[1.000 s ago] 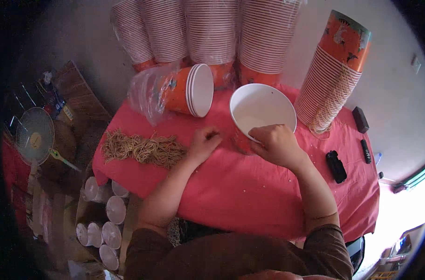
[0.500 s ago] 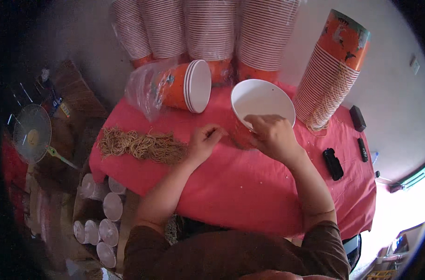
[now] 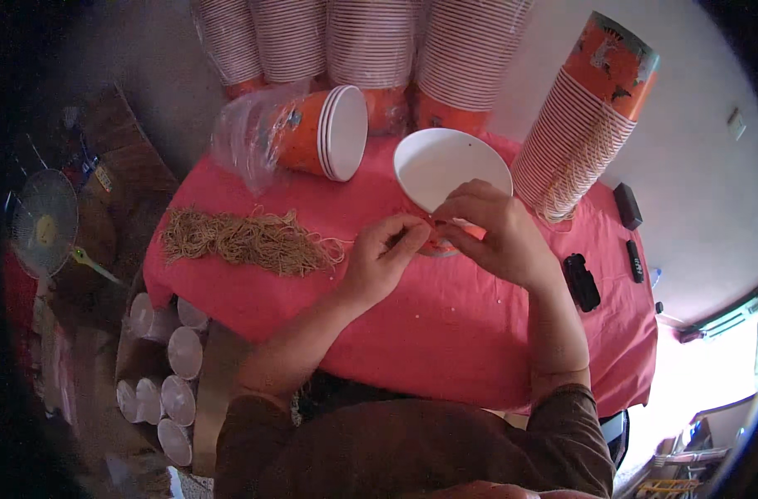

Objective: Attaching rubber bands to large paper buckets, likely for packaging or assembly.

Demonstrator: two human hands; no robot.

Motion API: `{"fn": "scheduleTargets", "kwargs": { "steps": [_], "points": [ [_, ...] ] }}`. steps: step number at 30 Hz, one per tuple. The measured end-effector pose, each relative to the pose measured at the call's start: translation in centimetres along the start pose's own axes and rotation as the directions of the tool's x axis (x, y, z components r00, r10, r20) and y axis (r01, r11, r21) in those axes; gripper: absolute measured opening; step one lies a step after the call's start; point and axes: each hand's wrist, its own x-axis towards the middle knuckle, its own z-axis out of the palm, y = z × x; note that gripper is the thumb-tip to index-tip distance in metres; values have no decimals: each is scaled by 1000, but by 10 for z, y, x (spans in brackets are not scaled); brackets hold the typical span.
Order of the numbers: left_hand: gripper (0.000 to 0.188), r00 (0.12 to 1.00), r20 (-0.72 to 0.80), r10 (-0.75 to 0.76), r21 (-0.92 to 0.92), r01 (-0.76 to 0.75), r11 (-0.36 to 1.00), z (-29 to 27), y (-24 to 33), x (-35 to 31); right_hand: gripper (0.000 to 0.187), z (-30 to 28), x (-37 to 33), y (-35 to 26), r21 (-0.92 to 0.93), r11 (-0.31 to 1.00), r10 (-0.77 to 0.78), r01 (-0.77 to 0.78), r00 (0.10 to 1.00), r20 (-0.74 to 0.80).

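A large paper bucket (image 3: 452, 162), white inside and orange outside, stands in front of me with its mouth tilted toward me. At its near side my left hand (image 3: 386, 254) pinches thumb against fingers. My right hand (image 3: 500, 233) is closed in a pinch too, just below the near rim and in front of the wall. The fingertips of both hands almost meet; what they hold is too small or hidden to make out. Left of my left hand lies a bundle of tan cords (image 3: 246, 241), a pale loose strand reaching toward that hand.
Nested buckets (image 3: 574, 133) with cords hanging down their side rise at the right. Wrapped bucket stacks (image 3: 371, 50) line the back. A bagged set of buckets (image 3: 312, 133) lies sideways. A black case (image 3: 582, 283) rests on the red cloth (image 3: 445, 358); clear tubs (image 3: 179, 399) sit lower left.
My left hand has moved right, up to the bucket's near side, and the hands have come together. My right hand has turned fingers-inward below the rim. The whole view has shifted slightly.
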Motion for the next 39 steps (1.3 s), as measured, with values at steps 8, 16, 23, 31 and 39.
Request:
{"fn": "scheduleTargets", "kwargs": {
  "steps": [8,16,23,31,39],
  "points": [
    [20,989,145,-15,-56,24,998,-8,2,-4,13,7,-1,0,8,999,-43,43,997,57],
    [11,973,108,-204,-202,222,954,-9,-2,-5,16,14,1,-2,-43,998,-41,45,996,78],
    [6,999,-41,-31,-4,31,1000,-9,-9,-2,25,13,0,9,-111,993,-29,37,996,79],
    [12,976,-78,203,356,-163,920,-9,-16,2,17,3,-1,14,-111,983,153,-144,985,81],
    [10,974,-67,215,389,-173,905,-7,-20,8,12,6,-6,17,-187,972,170,-142,975,142]
  ]
}}
